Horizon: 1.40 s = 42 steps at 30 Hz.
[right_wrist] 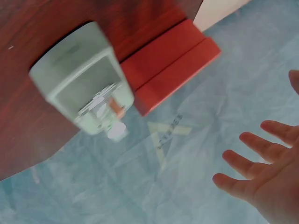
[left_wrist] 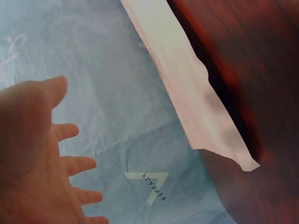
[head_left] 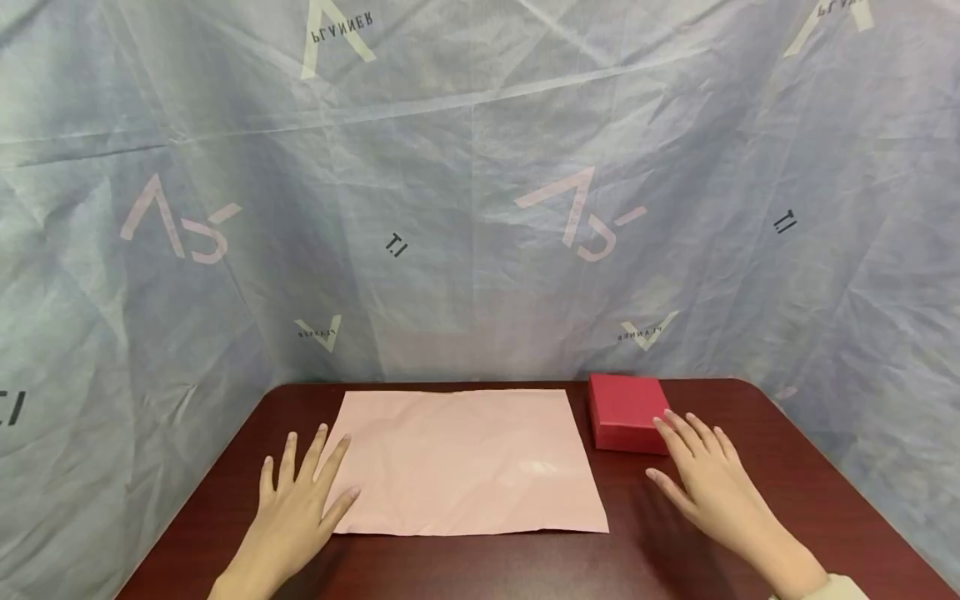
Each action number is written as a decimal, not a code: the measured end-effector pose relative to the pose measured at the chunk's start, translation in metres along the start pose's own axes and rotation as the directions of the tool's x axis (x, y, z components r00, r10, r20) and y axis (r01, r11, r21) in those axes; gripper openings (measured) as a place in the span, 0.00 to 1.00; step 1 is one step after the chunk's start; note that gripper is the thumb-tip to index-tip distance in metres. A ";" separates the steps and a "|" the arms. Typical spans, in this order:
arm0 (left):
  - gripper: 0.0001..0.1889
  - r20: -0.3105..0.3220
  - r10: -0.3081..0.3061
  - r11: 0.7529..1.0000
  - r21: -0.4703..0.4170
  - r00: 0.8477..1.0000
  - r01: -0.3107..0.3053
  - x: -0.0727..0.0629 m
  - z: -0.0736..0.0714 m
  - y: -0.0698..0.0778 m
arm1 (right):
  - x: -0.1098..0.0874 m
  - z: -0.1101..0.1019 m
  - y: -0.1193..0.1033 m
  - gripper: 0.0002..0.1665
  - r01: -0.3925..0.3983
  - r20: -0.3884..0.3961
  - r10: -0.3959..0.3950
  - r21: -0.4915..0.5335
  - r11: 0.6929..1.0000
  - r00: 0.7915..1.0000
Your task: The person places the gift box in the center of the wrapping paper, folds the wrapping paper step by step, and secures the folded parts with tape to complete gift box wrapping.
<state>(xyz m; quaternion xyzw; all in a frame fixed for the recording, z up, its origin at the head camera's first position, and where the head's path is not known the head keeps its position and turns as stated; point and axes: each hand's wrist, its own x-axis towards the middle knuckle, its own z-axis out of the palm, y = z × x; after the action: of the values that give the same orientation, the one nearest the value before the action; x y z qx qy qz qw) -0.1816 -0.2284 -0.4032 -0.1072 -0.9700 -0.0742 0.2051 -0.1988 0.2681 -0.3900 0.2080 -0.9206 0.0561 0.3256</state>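
While the left hand and right hand hover spread-fingered either side of the pink paper sheet, the red box to its right, handling looks unstarted, probably needing a downward reach.

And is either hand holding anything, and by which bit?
Nothing is held: the left hand and right hand both have spread fingers, gripping neither the pink sheet nor the red box.
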 end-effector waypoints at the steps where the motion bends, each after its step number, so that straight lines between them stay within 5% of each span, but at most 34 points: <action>1: 0.35 0.004 -0.001 1.000 -0.002 1.000 0.001 0.001 0.000 0.000 | 0.003 0.002 -0.002 0.38 0.018 -0.011 -0.018 0.001 1.000 1.000; 7: 0.33 0.086 -0.020 1.000 -0.019 0.996 0.022 0.007 0.002 -0.003 | 0.017 0.018 -0.012 0.32 0.118 -0.027 -0.117 0.009 0.993 0.993; 12: 0.32 0.085 -0.004 1.000 0.031 0.996 0.001 0.011 0.009 -0.008 | 0.023 0.036 -0.022 0.28 0.168 0.001 -0.168 0.025 0.985 0.986; 19: 0.32 0.158 0.013 0.998 0.064 0.987 -0.023 0.015 0.017 -0.020 | 0.028 0.056 -0.034 0.24 0.135 0.128 -0.138 0.034 0.990 0.982; 25: 0.32 0.326 -0.061 0.998 0.007 0.944 0.062 0.019 0.021 -0.029 | 0.031 0.072 -0.039 0.18 0.102 0.229 -0.110 0.043 0.994 0.967; 31: 0.33 0.435 -0.127 0.987 -0.033 0.891 0.157 0.020 0.025 -0.036 | 0.030 0.080 -0.042 0.25 -0.025 0.419 -0.019 0.100 0.995 0.908; 34: 0.34 0.458 -0.140 0.983 -0.040 0.878 0.177 0.020 0.027 -0.037 | 0.030 0.086 -0.042 0.28 -0.075 0.474 0.010 0.119 0.990 0.881; 42: 0.32 0.496 -0.142 0.982 -0.040 0.856 0.186 0.020 0.034 -0.036 | 0.029 0.098 -0.046 0.31 -0.156 0.525 0.051 0.158 0.975 0.849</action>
<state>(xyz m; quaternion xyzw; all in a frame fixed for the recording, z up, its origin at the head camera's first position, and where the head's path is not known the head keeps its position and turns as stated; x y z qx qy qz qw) -0.2211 -0.2535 -0.4295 -0.0480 -0.9916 -0.1038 -0.0599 -0.2569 0.1928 -0.4501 0.1960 -0.9741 0.1052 0.0405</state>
